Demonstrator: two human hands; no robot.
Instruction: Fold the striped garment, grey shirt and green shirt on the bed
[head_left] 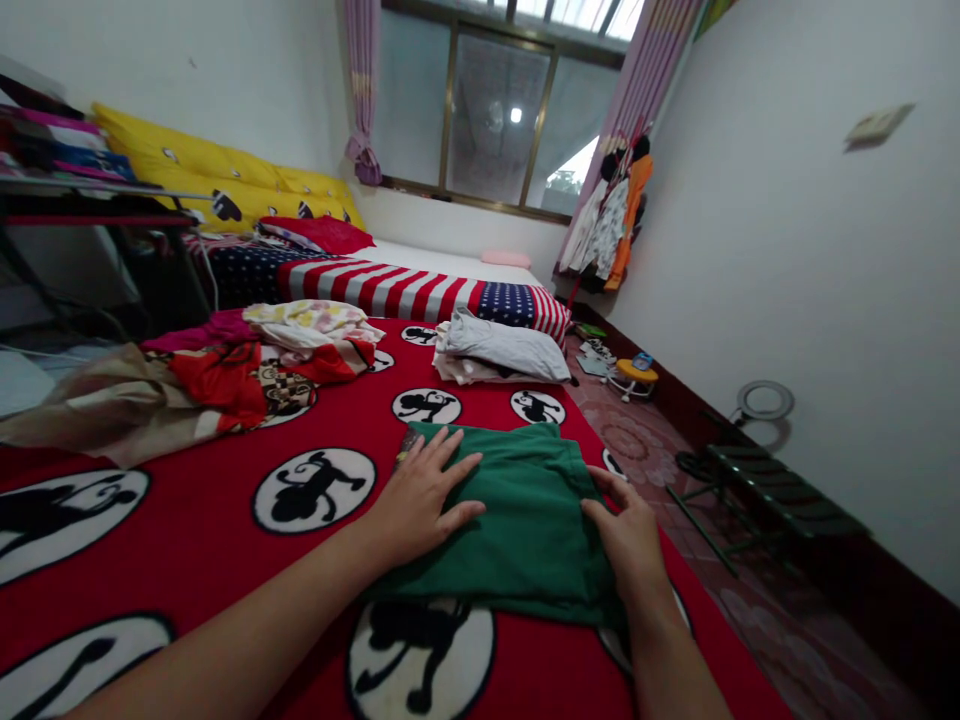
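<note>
A folded green garment (517,525) lies flat on a red blanket (217,570) printed with black figures in white ovals. My left hand (424,490) rests palm down on the garment's left part, fingers spread. At the garment's right edge is my right hand (630,525), its thumb and forefinger closed on the cloth there. A small brown patterned patch shows beside my left fingers. Just beyond the garment sits a stack of folded clothes (502,350), light grey on top.
Loose clothes (217,375) in red, beige and white are heaped at the left. Past them stands a bed with a striped, starred cover (390,285). A dark green bench (780,490) and a yellow stool (636,372) stand on the tiled floor at right. A desk (97,205) is at far left.
</note>
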